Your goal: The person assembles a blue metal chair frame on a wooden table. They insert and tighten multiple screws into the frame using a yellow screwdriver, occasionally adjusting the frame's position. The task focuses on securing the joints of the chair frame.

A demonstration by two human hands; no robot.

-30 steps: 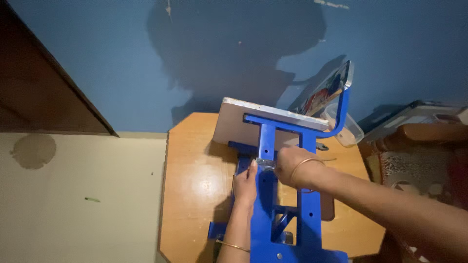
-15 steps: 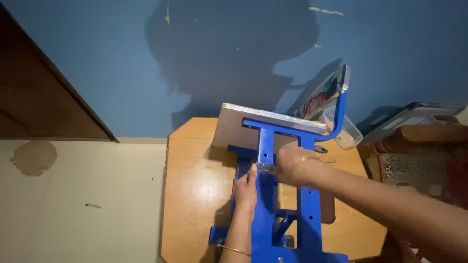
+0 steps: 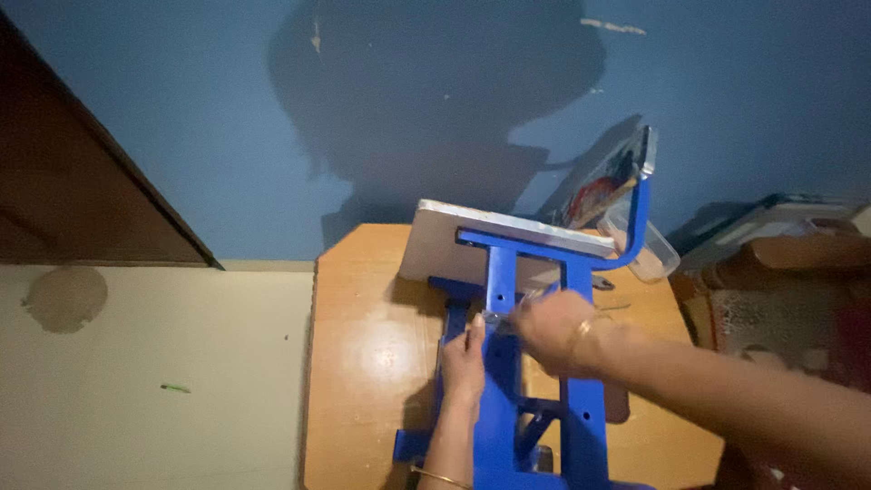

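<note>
Frame: blue painted metal frame (image 3: 502,272), square-section bars, lying on the wooden table (image 3: 363,363), a pale flat board (image 3: 472,245) at its far end.
Right hand (image 3: 553,331): fingers curled at the bar around a small shiny metal piece (image 3: 494,318); blurred, firmness of hold cannot be told.
Left hand (image 3: 463,363): flat, fingers extended against the bar, grasping nothing.
Table: glossy orange-brown wood.
Surroundings: clear plastic container (image 3: 649,249) behind; matte blue wall (image 3: 272,118); cream floor (image 3: 154,381).

Frame (image 3: 508,381) on table (image 3: 363,363); board (image 3: 472,245) behind, against wall (image 3: 227,118).
</note>
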